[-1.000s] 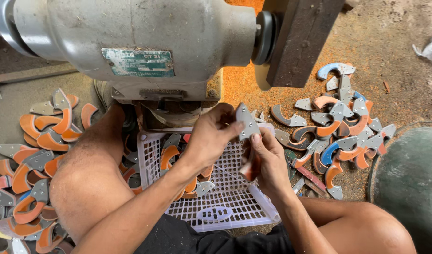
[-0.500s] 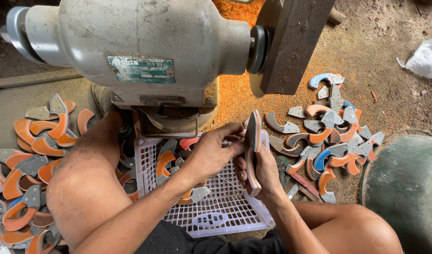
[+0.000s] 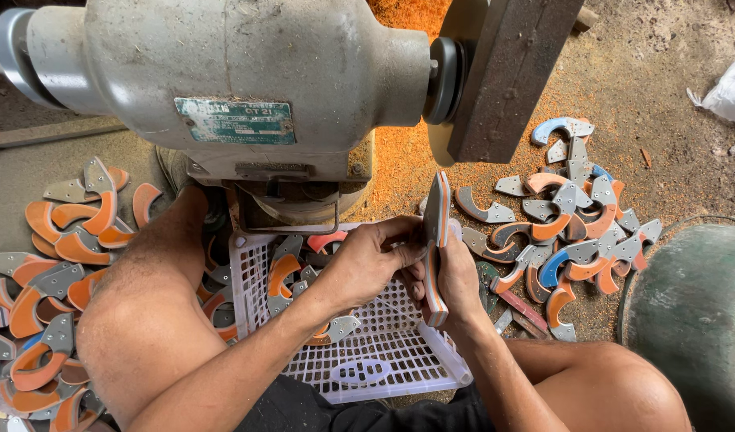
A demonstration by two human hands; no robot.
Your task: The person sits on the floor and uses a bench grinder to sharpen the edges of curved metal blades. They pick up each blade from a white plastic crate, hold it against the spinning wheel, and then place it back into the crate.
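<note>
Orange-and-grey curved piece point(image 3: 436, 240), pinched edge-on between left hand point(image 3: 367, 268) and right hand point(image 3: 459, 280), looks stiff, light, best gripped by its flat faces.

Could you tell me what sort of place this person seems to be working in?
Probably a small, floor-level grinding workshop. A grey bench grinder stands over orange dust on the dirt floor, piles of curved orange-and-grey pieces lie around, and both hands hold one such piece above a white plastic basket.
</note>
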